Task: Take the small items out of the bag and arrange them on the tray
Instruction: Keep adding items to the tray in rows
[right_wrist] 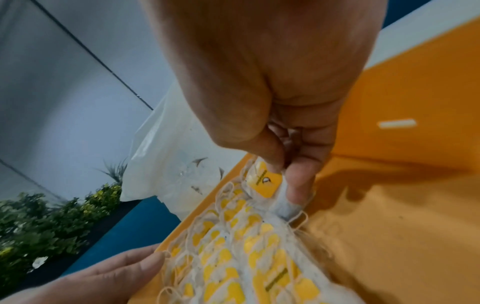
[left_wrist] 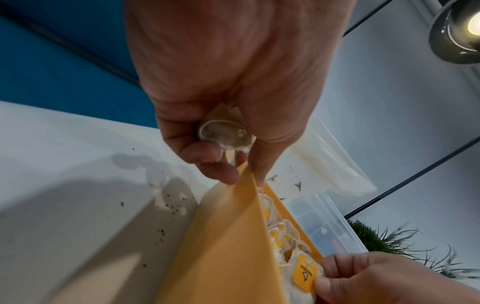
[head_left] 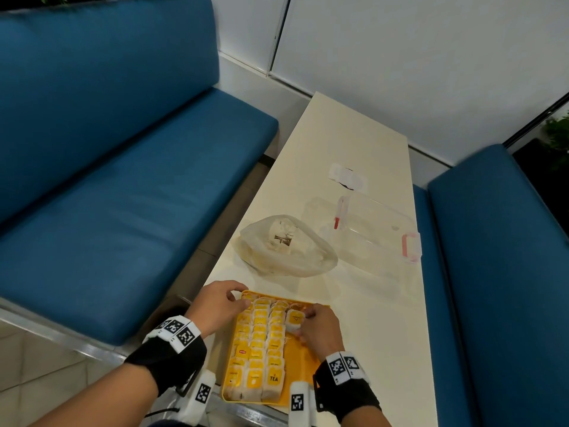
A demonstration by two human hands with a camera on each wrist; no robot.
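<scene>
A yellow tray (head_left: 303, 355) lies at the near end of the white table. Three columns of tea bags (head_left: 260, 343) with yellow tags fill its left part. My right hand (head_left: 317, 328) pinches one more tea bag (head_left: 294, 319) at the far end of the bare right part, beside the third column; the right wrist view shows thumb and finger on this tea bag (right_wrist: 267, 183). My left hand (head_left: 226, 303) pinches the tray's rim (left_wrist: 233, 236) at its far left corner, with something pale tucked in the palm. The crumpled plastic bag (head_left: 289, 246) lies just beyond the tray.
A clear plastic box (head_left: 375, 229) with pink latches lies right of the bag near the table's right edge. A small white item (head_left: 348, 178) lies farther back. Blue padded benches (head_left: 123, 211) flank the narrow table on both sides.
</scene>
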